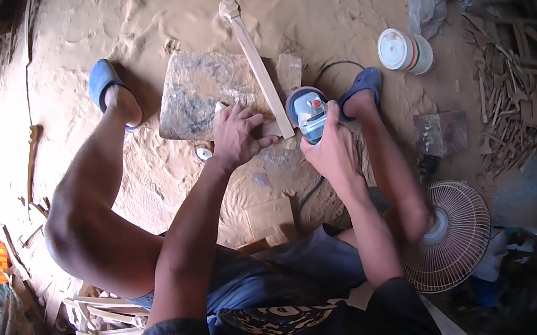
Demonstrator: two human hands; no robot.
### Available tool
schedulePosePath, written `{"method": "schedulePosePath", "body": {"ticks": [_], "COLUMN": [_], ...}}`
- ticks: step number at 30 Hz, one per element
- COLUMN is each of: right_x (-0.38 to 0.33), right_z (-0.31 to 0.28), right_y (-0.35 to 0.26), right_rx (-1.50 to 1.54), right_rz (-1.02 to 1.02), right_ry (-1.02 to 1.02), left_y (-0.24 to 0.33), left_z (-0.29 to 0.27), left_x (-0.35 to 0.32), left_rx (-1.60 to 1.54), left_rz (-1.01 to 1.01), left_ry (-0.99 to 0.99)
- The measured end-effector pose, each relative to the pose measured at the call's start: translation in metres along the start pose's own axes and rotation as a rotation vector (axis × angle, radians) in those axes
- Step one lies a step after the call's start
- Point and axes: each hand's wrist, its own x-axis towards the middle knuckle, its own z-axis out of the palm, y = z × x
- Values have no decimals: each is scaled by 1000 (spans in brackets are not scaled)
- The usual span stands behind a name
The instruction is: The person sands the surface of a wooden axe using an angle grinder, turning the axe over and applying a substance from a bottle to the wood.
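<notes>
My right hand [332, 146] is wrapped round an angle grinder [312, 116] with a grey-blue body and a round disc at its head. Left of it, my left hand [238, 135] rests at the near edge of a worn block [206, 89], fingers curled on a short piece of wood [268, 129] that they partly cover. A long pale wooden leg [255, 63] with a carved knob at its far end lies slantwise over the block. Its near end sits between my left hand and the grinder; whether the disc touches wood, I cannot tell.
Sawdust covers the ground. A white tub [397, 50] stands at right, near a wooden block [442, 133] and a heap of wood scraps [503, 107]. A round fan [446, 233] is beside my right leg. Carved wooden parts [106, 319] lie at lower left. A dark cord [305, 197] runs between my legs.
</notes>
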Motion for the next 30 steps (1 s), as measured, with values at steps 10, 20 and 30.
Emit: {"method": "schedulePosePath", "body": {"ticks": [10,20,30], "right_x": [6,-11,8], "right_z": [-1,3,-15], "right_y": [11,17,19], "right_rx": [68,93,176], "right_rz": [-9,12,86], "right_ry": [115,28,68], "left_y": [-2,1,1], "left_z": [-1,-3,-4], "left_x": [1,2,0], "left_rx": [-36,-11,-39], "left_rz": [-1,3,-2], "left_ry": [15,28,40]}}
